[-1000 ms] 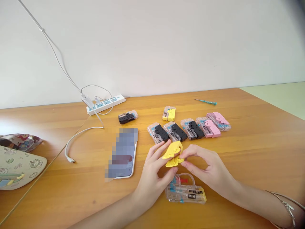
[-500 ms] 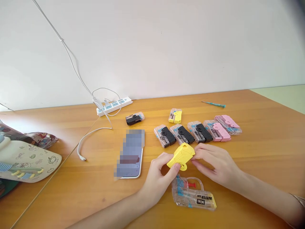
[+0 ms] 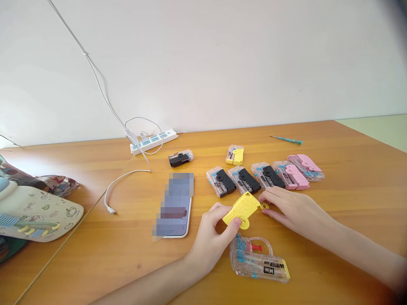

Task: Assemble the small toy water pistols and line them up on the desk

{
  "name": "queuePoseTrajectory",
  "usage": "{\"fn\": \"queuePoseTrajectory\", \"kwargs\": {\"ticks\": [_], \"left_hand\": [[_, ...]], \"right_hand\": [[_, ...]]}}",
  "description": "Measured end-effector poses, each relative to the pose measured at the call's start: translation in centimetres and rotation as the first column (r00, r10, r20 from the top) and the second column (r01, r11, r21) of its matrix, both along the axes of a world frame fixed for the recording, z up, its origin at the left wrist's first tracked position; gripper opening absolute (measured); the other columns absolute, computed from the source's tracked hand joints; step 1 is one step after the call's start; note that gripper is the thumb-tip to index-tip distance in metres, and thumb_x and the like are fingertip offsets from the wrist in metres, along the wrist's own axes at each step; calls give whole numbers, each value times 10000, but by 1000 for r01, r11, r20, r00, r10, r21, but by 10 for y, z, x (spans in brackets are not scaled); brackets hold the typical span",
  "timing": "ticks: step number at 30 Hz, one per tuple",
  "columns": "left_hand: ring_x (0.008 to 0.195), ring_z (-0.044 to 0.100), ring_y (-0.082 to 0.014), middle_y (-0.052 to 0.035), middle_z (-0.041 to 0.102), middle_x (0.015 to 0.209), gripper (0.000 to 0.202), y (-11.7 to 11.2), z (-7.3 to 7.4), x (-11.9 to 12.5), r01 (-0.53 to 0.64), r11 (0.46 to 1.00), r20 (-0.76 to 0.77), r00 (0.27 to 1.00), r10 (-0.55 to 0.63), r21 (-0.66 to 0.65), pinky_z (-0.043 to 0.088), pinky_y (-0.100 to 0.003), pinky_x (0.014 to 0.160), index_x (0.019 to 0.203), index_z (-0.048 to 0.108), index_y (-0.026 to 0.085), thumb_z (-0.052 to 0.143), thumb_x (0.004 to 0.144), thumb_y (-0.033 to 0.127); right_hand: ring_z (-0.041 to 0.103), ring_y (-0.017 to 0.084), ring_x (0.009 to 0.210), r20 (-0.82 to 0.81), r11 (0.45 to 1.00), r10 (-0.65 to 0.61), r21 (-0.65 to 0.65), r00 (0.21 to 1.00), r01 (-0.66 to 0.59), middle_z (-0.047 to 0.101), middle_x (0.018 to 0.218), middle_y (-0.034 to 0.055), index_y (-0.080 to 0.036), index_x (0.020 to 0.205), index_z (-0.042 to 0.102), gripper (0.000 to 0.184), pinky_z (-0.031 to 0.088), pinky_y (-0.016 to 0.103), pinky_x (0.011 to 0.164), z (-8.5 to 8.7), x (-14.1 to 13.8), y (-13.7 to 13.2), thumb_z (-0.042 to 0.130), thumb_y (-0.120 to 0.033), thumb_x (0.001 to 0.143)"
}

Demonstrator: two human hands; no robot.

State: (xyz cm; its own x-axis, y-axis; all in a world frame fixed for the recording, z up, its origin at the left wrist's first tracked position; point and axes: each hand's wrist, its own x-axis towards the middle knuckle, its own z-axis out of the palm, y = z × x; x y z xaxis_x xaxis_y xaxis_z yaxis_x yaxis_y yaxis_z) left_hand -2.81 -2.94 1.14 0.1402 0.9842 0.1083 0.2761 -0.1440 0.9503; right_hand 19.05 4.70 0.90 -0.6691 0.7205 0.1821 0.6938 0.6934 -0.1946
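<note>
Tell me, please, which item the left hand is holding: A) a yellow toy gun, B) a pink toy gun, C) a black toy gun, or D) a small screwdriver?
A: the left hand has its fingers wrapped around the yellow toy gun.

White wall (image 3: 203, 55) behind honey-toned wooden desk (image 3: 359, 203); pale green surface (image 3: 372, 129) beyond far right corner; soft daylight.

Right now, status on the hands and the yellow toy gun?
Left hand gripping yellow toy gun. Right hand beside a small yellow ring. Clear water gun just below.
</note>
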Motion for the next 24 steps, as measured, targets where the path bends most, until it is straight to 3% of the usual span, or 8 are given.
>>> {"fn": "queuePoseTrajectory", "kwargs": {"ticks": [7, 14, 18, 24], "left_hand": [[772, 530, -184, -23, 678, 771, 227, 0, -2, 0, -9, 1000, -10, 1000, 9, -13, 409, -257, 692, 780, 695, 180, 516, 878, 280], [759, 524, -182, -21, 646, 768, 217, 1, -5, -1, -39, 998, -69, 997, 36, -48, 402, -259, 690, 842, 706, 184, 535, 867, 316], [831, 533, -195, -32, 651, 837, 184, 1, -4, 1, -27, 999, -87, 996, 25, -30, 413, -274, 745, 862, 693, 188, 533, 860, 279], [802, 520, -200, -33, 588, 740, 217, 1, -7, 3, -31, 999, -155, 988, 29, -9, 408, -277, 698, 698, 640, 167, 541, 857, 275]], "right_hand": [[576, 147, 569, -138, 954, -98, -295, 986, 54, 626, 678, -32, -242, 754, 509, 89, 404, 244, 472, 8, -6, -2, 521, -213, 838], [565, 159, 705, -492, 798, -230, -589, 840, -127, 606, 722, -15, -226, 699, 535, 154, 464, 281, 680, 20, -26, -31, 620, -316, 790], [548, 170, 756, -580, 751, -346, -642, 738, -153, 568, 739, -18, -229, 680, 521, 164, 451, 299, 722, 13, -36, -44, 646, -304, 755], [554, 194, 823, -630, 708, -446, -683, 635, -180, 556, 779, -9, -232, 659, 512, 197, 448, 310, 730, 2, -46, -50, 674, -321, 729]]}}
